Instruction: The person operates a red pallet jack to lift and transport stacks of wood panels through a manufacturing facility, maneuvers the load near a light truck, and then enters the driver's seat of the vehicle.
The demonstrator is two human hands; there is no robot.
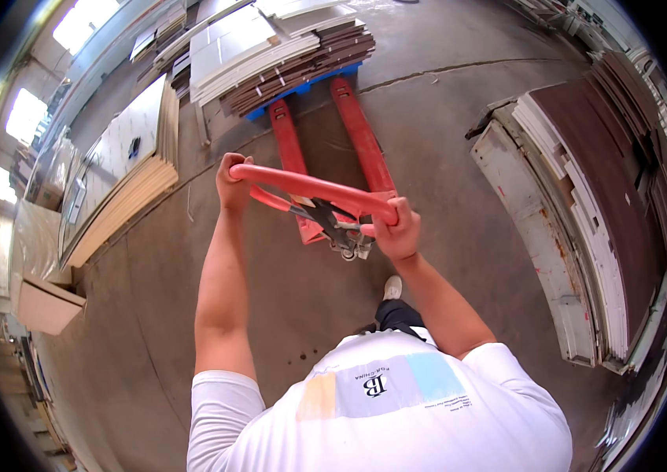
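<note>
Both my arms reach forward to the red loop handle of a pallet jack (314, 186). My left hand (232, 182) is wrapped round the handle's left corner. At its right corner my right hand (398, 230) is closed on the same handle, lower in the view. Beyond the handle, the jack's two red forks (361, 130) stretch away over the floor. Their far tips lie at the near edge of a blue pallet (302, 88), which bears a stack of white and brown boards (294, 67). Whether the tips reach under the pallet is hard to see.
On the left lies a thick stack of pale panels (125, 169), with a small dark tool (134, 147) on top. A cardboard box (49, 303) sits nearer. To the right stand brown and white boards (585, 189) beside a worn white metal frame (542, 244). The floor (145, 315) is concrete.
</note>
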